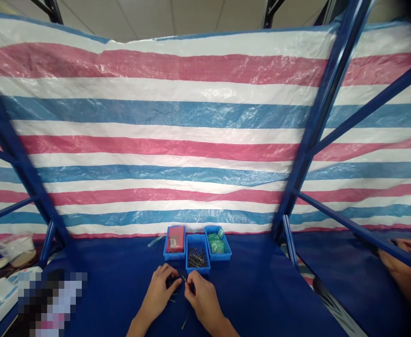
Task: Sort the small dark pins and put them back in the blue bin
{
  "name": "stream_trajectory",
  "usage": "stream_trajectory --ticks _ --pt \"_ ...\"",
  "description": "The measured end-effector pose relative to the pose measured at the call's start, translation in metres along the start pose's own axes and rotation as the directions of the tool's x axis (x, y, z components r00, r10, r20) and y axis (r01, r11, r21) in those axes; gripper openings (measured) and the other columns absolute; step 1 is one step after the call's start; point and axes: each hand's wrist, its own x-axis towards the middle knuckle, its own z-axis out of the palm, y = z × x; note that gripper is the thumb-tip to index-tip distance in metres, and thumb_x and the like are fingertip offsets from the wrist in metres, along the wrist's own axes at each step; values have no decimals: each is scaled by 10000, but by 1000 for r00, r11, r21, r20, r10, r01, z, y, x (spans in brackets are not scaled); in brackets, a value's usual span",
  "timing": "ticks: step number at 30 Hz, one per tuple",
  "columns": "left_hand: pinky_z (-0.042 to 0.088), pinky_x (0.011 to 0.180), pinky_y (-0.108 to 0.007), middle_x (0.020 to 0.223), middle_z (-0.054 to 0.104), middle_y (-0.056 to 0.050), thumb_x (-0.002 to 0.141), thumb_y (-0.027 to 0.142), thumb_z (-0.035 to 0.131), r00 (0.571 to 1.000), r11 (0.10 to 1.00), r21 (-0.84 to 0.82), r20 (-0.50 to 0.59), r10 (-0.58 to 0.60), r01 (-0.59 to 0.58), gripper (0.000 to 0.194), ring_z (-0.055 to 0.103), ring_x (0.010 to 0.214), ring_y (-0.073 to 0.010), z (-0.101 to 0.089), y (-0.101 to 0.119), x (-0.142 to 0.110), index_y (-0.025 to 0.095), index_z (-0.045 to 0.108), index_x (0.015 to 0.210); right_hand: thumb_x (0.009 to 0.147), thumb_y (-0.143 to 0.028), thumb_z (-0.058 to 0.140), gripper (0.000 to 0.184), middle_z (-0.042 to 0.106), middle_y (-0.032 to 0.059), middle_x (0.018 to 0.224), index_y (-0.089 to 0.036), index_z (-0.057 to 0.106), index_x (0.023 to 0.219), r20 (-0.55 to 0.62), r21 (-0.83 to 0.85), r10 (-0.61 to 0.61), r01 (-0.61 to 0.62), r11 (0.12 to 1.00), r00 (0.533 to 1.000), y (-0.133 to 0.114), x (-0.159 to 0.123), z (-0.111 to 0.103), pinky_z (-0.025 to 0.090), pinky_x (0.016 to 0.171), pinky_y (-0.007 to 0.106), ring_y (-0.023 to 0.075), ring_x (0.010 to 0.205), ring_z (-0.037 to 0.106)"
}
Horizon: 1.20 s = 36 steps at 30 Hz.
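My left hand is curled over the blue tabletop, its thumb and fingers bent toward each other. What it holds, if anything, I cannot make out. Close to its right, my right hand has thumb and fingertips pinched together. A thin yellowish sliver shows at its fingertips, too small to name. Another thin piece lies on the table below the hands. Just beyond them stands a blue bin with many small dark metal pins or bits in it.
Behind are a blue bin with red packets and one with green packets. A clear strip lies left of them. A power strip is at far left. Blue frame posts flank the table; another person's arm is at right.
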Motion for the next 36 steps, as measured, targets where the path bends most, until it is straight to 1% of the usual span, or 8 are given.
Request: stream_trajectory --ticks 10,17,21,25,26,28,30,36 --pt "454 926 -400 998 674 -47 974 508 649 1000 1000 5 2 14 -14 254 594 965 -252 3 -2 -4 262 712 972 1053 -291 508 165 657 -41 796 -251 530 894 45 39 -24 23 999 999 3 0 -2 433 607 207 144 640 655" --pt "436 899 -387 1050 657 -50 948 595 652 1000 999 29 24 17 -17 330 575 991 -260 6 0 -5 272 701 987 1062 -395 511 238 679 -39 789 -266 552 866 1 63 -75 75 995 997 24 -1 16 465 579 199 141 623 670" --pt "418 916 -393 1081 653 -48 926 574 688 1000 999 43 15 23 -23 305 567 1014 -264 7 1 -6 285 698 1023 1086 -367 451 240 720 -36 840 -290 588 905 -31 62 -105 107 992 994 30 0 24 479 584 199 149 665 723" --pt "398 958 -409 1120 656 -30 857 479 787 1000 997 77 24 -4 3 273 562 1063 -276 5 2 -8 309 699 1052 1110 -319 372 302 739 -17 860 -300 635 961 -47 78 -111 115 990 993 22 1 16 505 599 206 160 693 744" --pt "395 963 -410 1129 656 -29 848 465 798 1000 996 84 29 -7 4 276 561 1071 -277 5 2 -8 313 702 1059 1117 -310 348 320 740 -11 884 -300 643 994 -23 94 -101 103 990 995 18 1 12 518 623 207 161 721 751" --pt "393 965 -409 1138 657 -27 850 464 799 999 996 95 32 -1 -2 278 564 1073 -276 4 3 -8 321 708 1070 1122 -312 338 339 739 -7 912 -301 659 1014 5 115 -83 82 990 997 11 2 4 539 662 210 160 744 750" --pt "394 959 -407 1134 658 -27 855 472 796 999 995 104 32 7 -10 282 568 1072 -275 4 3 -8 327 711 1082 1122 -316 338 353 741 -3 926 -303 676 1022 -13 127 -52 53 991 999 6 2 -3 550 673 214 161 755 748" --pt "404 955 -416 1130 660 -34 924 545 713 999 994 109 38 22 -26 287 572 1081 -279 3 2 -7 333 712 1118 1112 -306 382 301 760 19 1054 -302 666 1213 -71 222 -2 18 975 997 3 3 -10 578 780 233 169 882 762"
